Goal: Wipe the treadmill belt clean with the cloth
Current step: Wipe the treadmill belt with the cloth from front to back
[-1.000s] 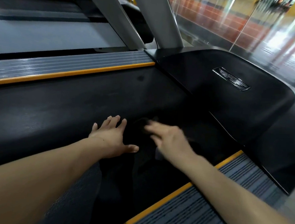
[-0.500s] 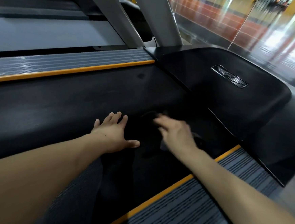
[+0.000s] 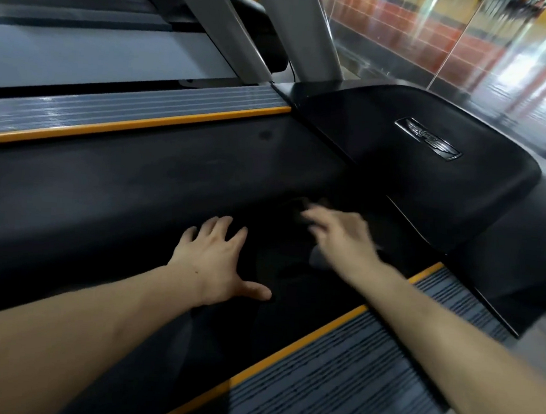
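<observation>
The black treadmill belt [image 3: 118, 201] runs across the view between two grey side rails edged in orange. A black cloth [image 3: 280, 266] lies on the belt between my hands and is hard to tell apart from the belt. My left hand [image 3: 215, 258] rests flat on the belt at the cloth's left edge, fingers spread and thumb out. My right hand [image 3: 337, 238] presses on the cloth's far part with straight fingers, blurred by motion, close to the black motor cover [image 3: 413, 191].
The far side rail [image 3: 125, 110] and the near side rail [image 3: 333, 375] border the belt. Two grey uprights [image 3: 298, 29] rise behind the motor cover. A glass wall [image 3: 441, 40] stands at the back right, and another treadmill deck [image 3: 81, 54] lies to the left.
My right hand has slid forward along the belt toward the motor cover, pushing the cloth. My left hand has stayed nearly in place.
</observation>
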The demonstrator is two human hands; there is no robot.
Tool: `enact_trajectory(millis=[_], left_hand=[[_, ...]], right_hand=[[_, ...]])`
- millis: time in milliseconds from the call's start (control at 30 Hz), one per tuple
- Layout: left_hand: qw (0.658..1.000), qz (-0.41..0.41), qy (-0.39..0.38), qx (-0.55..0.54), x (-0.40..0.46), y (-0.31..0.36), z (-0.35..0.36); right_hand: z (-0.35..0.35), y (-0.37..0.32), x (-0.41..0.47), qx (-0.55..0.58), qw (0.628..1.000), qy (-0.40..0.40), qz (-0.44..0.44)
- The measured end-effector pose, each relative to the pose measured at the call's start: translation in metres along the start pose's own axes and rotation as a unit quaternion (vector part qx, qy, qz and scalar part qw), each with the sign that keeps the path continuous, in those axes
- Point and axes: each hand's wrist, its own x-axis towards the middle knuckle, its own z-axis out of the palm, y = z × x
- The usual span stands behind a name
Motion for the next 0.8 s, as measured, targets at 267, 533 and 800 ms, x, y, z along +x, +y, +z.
enact_trajectory(millis=[267, 533, 800], left_hand=[[0.999, -0.011, -0.047, -0.014, -0.005, -0.007, -0.001], [0.998, -0.015, -0.052, -0.022, -0.003, -0.005, 0.004], [0.998, -0.018, -0.060, -0.017, -0.001, -0.002, 0.002]], right_hand=[[-0.009, 0.060, 0.008, -0.019, 0.999, 0.030, -0.014], [-0.012, 0.036, -0.012, 0.003, 0.997, 0.049, 0.052], [-0.022, 0.056, -0.013, -0.001, 0.999, 0.030, -0.025]])
